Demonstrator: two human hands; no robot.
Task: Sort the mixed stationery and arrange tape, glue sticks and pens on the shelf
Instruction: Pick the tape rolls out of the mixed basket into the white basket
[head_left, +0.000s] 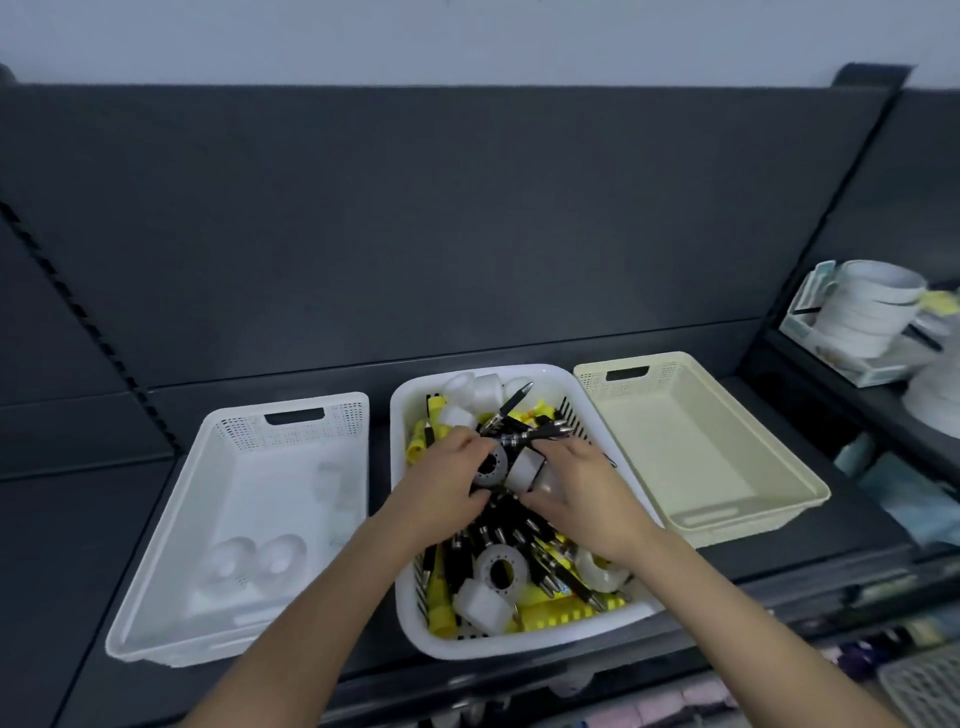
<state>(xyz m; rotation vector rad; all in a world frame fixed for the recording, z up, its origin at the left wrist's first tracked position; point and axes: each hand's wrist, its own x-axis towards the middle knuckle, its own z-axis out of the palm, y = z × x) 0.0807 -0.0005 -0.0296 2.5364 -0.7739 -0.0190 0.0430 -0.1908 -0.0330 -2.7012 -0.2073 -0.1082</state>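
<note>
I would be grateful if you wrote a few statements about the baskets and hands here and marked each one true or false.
1. The left hand and right hand are both in the middle basket. True.
2. The right-hand basket holds pens. False: the cream basket shows nothing inside.
3. The left basket holds a few tape rolls. True.
4. Both hands hold yellow glue sticks. False: the left hand grips a black-cored tape roll and the right hand grips a white tape roll.
</note>
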